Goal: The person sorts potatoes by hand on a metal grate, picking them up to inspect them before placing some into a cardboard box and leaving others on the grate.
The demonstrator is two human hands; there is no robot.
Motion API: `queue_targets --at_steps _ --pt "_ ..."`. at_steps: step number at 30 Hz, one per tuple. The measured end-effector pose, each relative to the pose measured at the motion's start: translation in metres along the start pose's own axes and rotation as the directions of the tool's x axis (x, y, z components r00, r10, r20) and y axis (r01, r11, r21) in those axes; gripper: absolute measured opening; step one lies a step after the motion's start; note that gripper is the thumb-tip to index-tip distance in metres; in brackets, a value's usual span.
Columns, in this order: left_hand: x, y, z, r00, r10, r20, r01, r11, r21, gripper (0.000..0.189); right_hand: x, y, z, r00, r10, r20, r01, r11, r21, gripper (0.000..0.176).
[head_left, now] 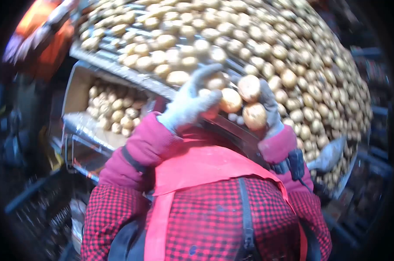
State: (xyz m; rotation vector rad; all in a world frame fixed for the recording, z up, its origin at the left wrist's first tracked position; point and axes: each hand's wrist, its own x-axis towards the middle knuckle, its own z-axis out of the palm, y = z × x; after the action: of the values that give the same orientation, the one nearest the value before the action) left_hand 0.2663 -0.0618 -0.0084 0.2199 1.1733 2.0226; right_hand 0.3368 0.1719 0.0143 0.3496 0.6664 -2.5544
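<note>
The left grey-gloved hand (189,101) is spread by round, pale yellow potatoes (216,82); the right grey-gloved hand (270,108) pinches two big potatoes (254,116).

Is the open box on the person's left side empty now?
No, a pile of potatoes lies inside the open box.
</note>
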Motion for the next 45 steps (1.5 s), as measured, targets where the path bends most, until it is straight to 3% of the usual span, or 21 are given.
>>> queue_targets --at_steps 5,7,9,13,14,17,19,22,26,28,31,32,33,34,35,37,39,41,42,44,45 --pt "-0.055 0.002 -0.028 0.95 0.198 -0.242 -0.165 0.975 0.15 0.067 0.046 0.038 0.058 0.993 0.039 0.113 -0.019 0.984 -0.174 0.067" --pt "-0.079 0.001 -0.046 0.903 0.282 -0.324 -0.214 0.95 0.229 0.067 0.064 0.055 0.072 0.983 0.186 -0.007 -0.185 0.976 -0.113 0.069" --pt "-0.1 -0.006 -0.061 0.83 0.396 -0.393 -0.342 0.918 0.202 0.066 0.081 0.066 0.08 0.969 0.244 -0.047 -0.248 0.941 -0.228 0.047" --pt "-0.146 0.001 -0.09 0.765 0.182 -0.618 -0.216 0.976 0.02 0.062 0.125 0.101 0.126 0.911 0.403 0.094 -0.328 0.842 -0.428 0.035" --pt "-0.144 -0.011 -0.101 0.681 0.267 -0.681 -0.352 0.936 0.015 0.062 0.133 0.107 0.136 0.909 0.411 0.067 -0.326 0.804 -0.498 0.034" --pt "-0.164 -0.011 -0.122 0.623 0.178 -0.761 -0.013 0.976 0.217 0.062 0.173 0.142 0.101 0.986 0.12 0.119 0.032 0.56 -0.828 0.031" --pt "-0.178 -0.022 -0.128 0.543 0.446 -0.712 0.451 0.56 0.695 0.071 0.181 0.149 0.098 0.998 0.053 0.035 -0.002 0.58 -0.815 0.034" --pt "-0.183 -0.021 -0.114 0.56 0.628 -0.54 0.278 0.471 0.837 0.076 0.179 0.15 0.095 0.949 0.273 -0.159 -0.316 0.814 -0.487 0.041" --pt "-0.17 -0.014 -0.092 0.693 0.679 -0.244 0.017 0.322 0.946 0.08 0.165 0.172 0.124 0.929 0.33 -0.166 -0.369 0.831 -0.417 0.047" --pt "-0.168 -0.023 -0.095 0.664 0.68 -0.31 0.045 0.379 0.925 0.081 0.168 0.181 0.115 0.889 0.453 -0.073 -0.457 0.859 -0.231 0.048" --pt "-0.178 -0.023 -0.101 0.65 0.613 -0.449 0.105 0.512 0.852 0.08 0.156 0.182 0.128 0.884 0.465 0.041 -0.424 0.836 -0.349 0.05" --pt "-0.185 -0.02 -0.1 0.595 0.647 -0.477 0.091 0.535 0.84 0.074 0.171 0.184 0.091 0.797 0.599 -0.072 -0.585 0.738 -0.336 0.051" --pt "-0.19 -0.019 -0.101 0.547 0.497 -0.674 -0.052 0.823 0.566 0.072 0.169 0.183 0.088 0.863 0.505 0.006 -0.358 0.62 -0.699 0.052" --pt "-0.197 -0.017 -0.104 0.531 0.284 -0.798 -0.211 0.957 0.2 0.07 0.168 0.182 0.088 0.869 0.494 0.022 -0.303 0.567 -0.766 0.052" --pt "-0.209 -0.027 -0.121 0.407 0.373 -0.834 -0.193 0.927 0.321 0.068 0.167 0.182 0.088 0.875 0.482 0.038 -0.244 0.508 -0.826 0.052" --pt "-0.234 -0.046 -0.154 0.083 0.602 -0.794 -0.112 0.797 0.593 0.064 0.168 0.175 0.092 0.791 0.598 -0.13 -0.574 0.65 -0.498 0.051" --pt "-0.269 -0.034 -0.165 -0.055 0.301 -0.952 -0.27 0.913 0.305 0.067 0.167 0.169 0.095 0.788 0.597 -0.148 -0.599 0.692 -0.403 0.046" --pt "-0.303 -0.055 -0.199 -0.18 0.28 -0.943 -0.196 0.929 0.313 0.07 0.165 0.162 0.092 0.788 0.595 -0.156 -0.606 0.707 -0.364 0.044" --pt "-0.318 -0.076 -0.225 -0.308 0.539 -0.784 0.239 0.841 0.485 0.071 0.165 0.16 0.09 0.788 0.597 -0.15 -0.604 0.703 -0.376 0.044" --pt "-0.337 -0.08 -0.231 -0.205 0.745 -0.634 0.908 0.387 0.161 0.066 0.167 0.155 0.09 0.793 0.589 -0.155 -0.596 0.699 -0.394 0.043" --pt "-0.327 -0.067 -0.229 -0.148 0.745 -0.65 0.848 0.434 0.305 0.063 0.167 0.153 0.092 0.798 0.579 -0.168 -0.592 0.699 -0.401 0.043"
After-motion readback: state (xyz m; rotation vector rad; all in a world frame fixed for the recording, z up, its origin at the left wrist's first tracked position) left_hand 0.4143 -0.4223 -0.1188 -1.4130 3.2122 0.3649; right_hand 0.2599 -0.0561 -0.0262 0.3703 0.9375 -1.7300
